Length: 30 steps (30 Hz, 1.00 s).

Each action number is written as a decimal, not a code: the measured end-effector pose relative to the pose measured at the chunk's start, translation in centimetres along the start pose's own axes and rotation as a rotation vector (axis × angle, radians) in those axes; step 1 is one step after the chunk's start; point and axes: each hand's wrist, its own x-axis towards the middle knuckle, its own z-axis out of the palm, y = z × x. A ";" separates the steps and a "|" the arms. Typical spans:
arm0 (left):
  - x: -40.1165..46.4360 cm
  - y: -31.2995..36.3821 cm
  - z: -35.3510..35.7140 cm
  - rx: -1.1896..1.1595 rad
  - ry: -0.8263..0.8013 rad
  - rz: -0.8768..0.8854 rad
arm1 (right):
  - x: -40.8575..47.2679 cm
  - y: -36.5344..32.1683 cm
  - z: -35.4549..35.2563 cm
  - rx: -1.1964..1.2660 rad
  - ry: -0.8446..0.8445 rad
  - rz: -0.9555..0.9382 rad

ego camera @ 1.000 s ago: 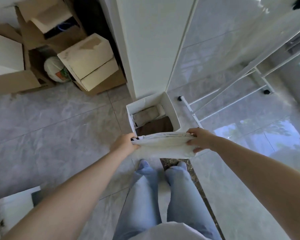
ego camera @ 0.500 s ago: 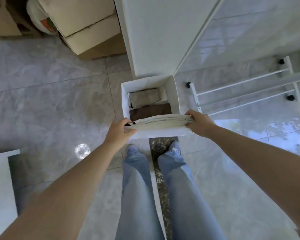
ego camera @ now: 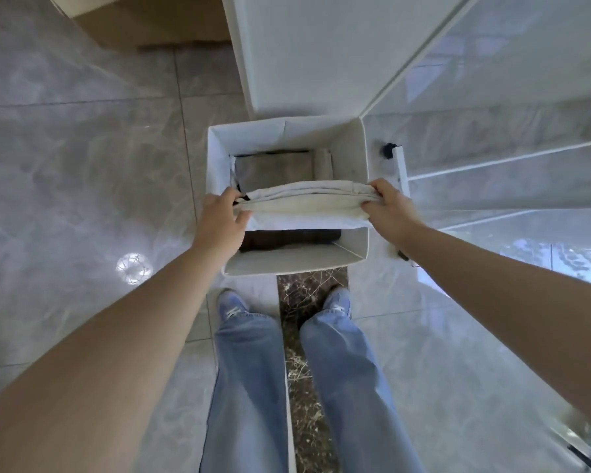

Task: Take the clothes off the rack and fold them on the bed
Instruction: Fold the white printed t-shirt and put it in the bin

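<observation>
Floor [ego camera: 82,165]: grey tiles under us, our jeans [ego camera: 249,387] at 6 o'clock.
Rack [ego camera: 401,172]: white base bars at 3 o'clock of the box.
Box [ego camera: 287,261]: white, open-topped, at 12 o'clock from our feet, folded clothes inside.
Cloth [ego camera: 304,208]: cream, folded, held flat over the box opening.
Left hand [ego camera: 220,221]: we pinch its 9 o'clock end.
Right hand [ego camera: 388,208]: we pinch its 3 o'clock end.

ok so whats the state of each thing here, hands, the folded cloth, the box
left hand: gripping the left end of the folded white garment
right hand: gripping its right end
folded white garment: folded flat, held over the white box
white box: open-topped, on the floor, folded grey and dark clothes inside
</observation>
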 end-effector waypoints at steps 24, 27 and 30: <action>15.5 -12.5 17.0 0.376 -0.234 -0.186 | 19.8 7.6 16.7 -0.571 -0.162 0.062; 17.7 -13.7 18.2 0.400 -0.230 -0.174 | 21.3 9.1 18.3 -0.590 -0.157 0.020; 19.3 -14.2 19.3 0.345 -0.179 -0.213 | 22.3 10.7 20.1 -0.619 -0.035 -0.032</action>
